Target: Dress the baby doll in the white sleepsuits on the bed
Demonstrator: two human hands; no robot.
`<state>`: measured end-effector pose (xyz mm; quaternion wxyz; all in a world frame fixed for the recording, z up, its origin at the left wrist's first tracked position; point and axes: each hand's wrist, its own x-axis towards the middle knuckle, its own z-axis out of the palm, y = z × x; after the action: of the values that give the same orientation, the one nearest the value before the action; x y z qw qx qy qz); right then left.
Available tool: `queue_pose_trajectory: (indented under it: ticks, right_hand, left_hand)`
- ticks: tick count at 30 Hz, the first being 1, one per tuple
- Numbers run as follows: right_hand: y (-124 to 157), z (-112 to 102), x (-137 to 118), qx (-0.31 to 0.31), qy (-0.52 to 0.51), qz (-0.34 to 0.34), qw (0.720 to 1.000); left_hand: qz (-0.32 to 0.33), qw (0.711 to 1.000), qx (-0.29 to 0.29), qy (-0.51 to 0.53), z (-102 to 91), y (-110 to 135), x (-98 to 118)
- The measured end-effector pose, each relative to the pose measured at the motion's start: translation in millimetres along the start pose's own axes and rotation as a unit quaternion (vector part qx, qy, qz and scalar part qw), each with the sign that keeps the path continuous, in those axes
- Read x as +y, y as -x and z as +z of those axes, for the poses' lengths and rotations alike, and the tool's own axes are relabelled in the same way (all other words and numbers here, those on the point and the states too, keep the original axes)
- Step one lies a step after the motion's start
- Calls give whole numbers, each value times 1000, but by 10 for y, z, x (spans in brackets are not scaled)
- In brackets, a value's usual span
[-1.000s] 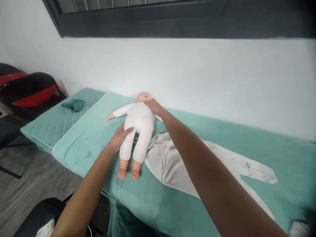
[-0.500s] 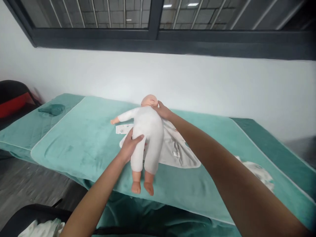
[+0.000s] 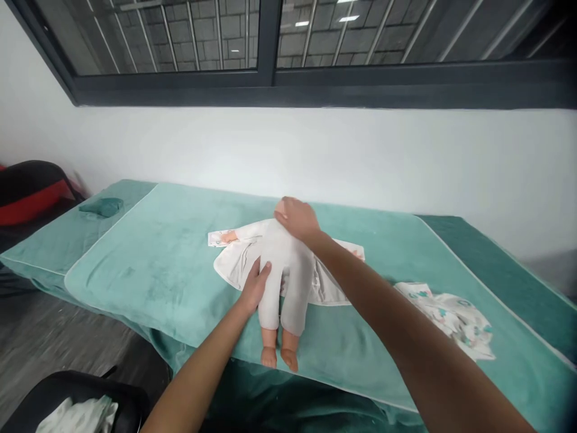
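A baby doll point(image 3: 285, 273) in a white bodysuit lies on its back on an opened white garment point(image 3: 234, 264) spread on the teal padded table point(image 3: 157, 240). My left hand point(image 3: 255, 287) grips the doll at its hip and thigh, fingers wrapped round it. My right hand point(image 3: 296, 218) is curled over the doll's head and neck, hiding the face. The doll's bare feet point(image 3: 279, 357) point toward the table's front edge.
A second printed baby garment point(image 3: 446, 316) lies crumpled to the right on the table. A folded teal cloth point(image 3: 101, 207) sits at the far left. A black and red chair point(image 3: 31, 192) stands left; a dark seat with white cloth point(image 3: 76, 415) is below.
Both hands carried the doll rightward and lowered it onto the spread white garment. My right hand now covers the doll's head.
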<state>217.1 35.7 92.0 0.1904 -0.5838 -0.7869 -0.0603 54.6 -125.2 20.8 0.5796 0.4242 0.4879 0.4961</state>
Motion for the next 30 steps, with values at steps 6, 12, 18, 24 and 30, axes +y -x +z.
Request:
queue_pose_trajectory:
  ticks: [6,12,18,24,30]
  right_hand:
    - [-156,456,-759,-167,37,-194,966]
    - [-187,685,-797,-192,47,-186,962]
    - [-35,572,-622,-62,-59,-109,990]
    - [94,502,-555,-52,-96,-149,983]
    - [111,473,-598,-62,-54,-157,984]
  left_hand:
    - [35,998,8,-56,-62,-52,-101]
    - [49,980,-56,-183,-244,-261,-95]
    - [221,864,44,-449,-662,-878,119]
    - [112,963,58,-239,-894,-1342,208]
    - [57,990,83,-95,-1087,-1455,341]
